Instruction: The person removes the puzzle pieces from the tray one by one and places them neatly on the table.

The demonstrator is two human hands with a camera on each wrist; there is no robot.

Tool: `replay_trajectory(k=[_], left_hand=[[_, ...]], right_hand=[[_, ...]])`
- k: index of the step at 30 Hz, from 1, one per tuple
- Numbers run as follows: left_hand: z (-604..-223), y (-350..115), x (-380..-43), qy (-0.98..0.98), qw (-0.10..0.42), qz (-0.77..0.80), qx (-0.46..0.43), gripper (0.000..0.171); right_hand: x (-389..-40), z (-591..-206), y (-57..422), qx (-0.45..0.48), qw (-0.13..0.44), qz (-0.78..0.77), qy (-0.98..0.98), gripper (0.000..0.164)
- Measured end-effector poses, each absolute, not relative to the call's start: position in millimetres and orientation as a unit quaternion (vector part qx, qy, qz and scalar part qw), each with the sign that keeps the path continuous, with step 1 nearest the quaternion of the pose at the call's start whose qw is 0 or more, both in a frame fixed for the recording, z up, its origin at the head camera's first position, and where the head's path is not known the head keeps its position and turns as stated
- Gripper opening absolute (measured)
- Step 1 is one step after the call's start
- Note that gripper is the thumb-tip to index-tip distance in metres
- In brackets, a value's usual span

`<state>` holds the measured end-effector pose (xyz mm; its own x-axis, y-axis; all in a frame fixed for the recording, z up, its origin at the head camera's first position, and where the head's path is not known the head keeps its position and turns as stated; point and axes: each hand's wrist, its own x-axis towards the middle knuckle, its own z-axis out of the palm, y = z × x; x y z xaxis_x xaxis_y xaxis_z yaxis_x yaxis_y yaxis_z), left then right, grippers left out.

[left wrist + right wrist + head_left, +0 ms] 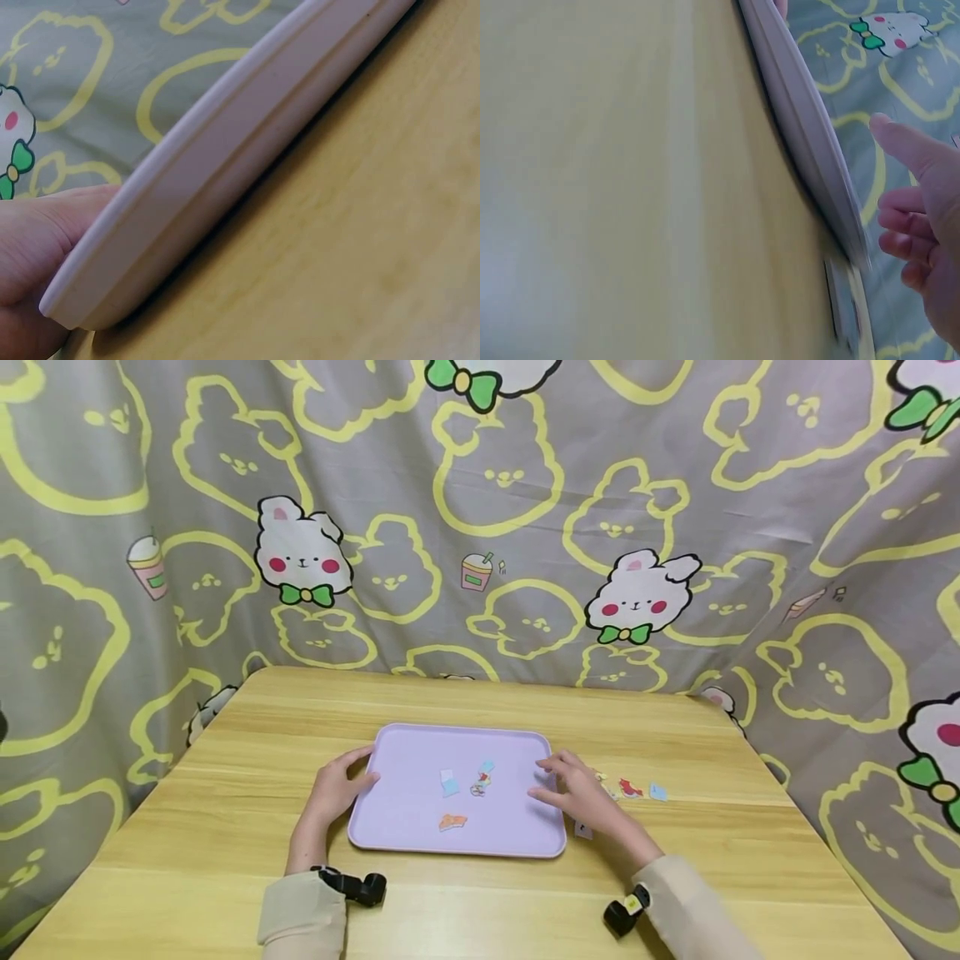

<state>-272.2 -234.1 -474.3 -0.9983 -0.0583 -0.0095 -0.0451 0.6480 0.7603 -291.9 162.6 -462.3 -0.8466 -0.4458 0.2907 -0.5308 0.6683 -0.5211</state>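
Observation:
A lilac tray [405, 752] lies on the wooden table with several small cut-out pieces on it. Among them are an orange piece [452, 822], a blue-and-white piece [448, 783] and a small multicoloured cluster [482, 779]. My left hand [337, 789] grips the tray's left edge, its thumb over the rim; the left wrist view has the hand [34, 262] behind the tray's side [202, 165]. Over the right rim, my right hand [581, 789] is held with thumb and fingers apart and nothing between them. In the right wrist view that hand [930, 217] shows apart from the tray [802, 120].
Right of the tray lie more cut-outs on the table [712, 877]: a red piece [630, 788], a light blue piece [657, 792] and a white one [582, 831] partly beneath the right forearm. A patterned curtain [525, 552] hangs behind the table's far edge.

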Motion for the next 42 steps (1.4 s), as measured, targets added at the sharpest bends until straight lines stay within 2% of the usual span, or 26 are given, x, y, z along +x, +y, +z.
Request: replay_trajectory(k=[7,17,32,38,42], left_hand=[[-477.0,-228.5,-272.3,-0.903,0.009,-0.428,0.028,0.054],[-476.5,-226.8,-273.1,-0.903,0.017,-0.429,0.025,0.053],[-477.0,-233.2,-273.2,-0.902,0.022,-0.43,0.027,0.053],[-477.3,-235.7,-272.8,-0.9,0.023,-0.433,0.03,0.054],[-478.0,-235.9,-272.8,-0.901,0.02,-0.433,0.031,0.054]], right_hand=[[-299.1,-464.7,134.3,0.267,0.049,0.273,-0.923,0.064],[-308.3,-463.3,101.8,0.301,0.068,0.162,-0.937,0.08],[-313.2,-463.0,83.2,0.322,0.11,0.115,-0.933,0.062],[-309.1,-460.9,85.3,0.317,0.125,0.161,-0.926,0.059],[-304.7,-462.4,88.4,0.297,0.114,0.222,-0.922,0.054]])
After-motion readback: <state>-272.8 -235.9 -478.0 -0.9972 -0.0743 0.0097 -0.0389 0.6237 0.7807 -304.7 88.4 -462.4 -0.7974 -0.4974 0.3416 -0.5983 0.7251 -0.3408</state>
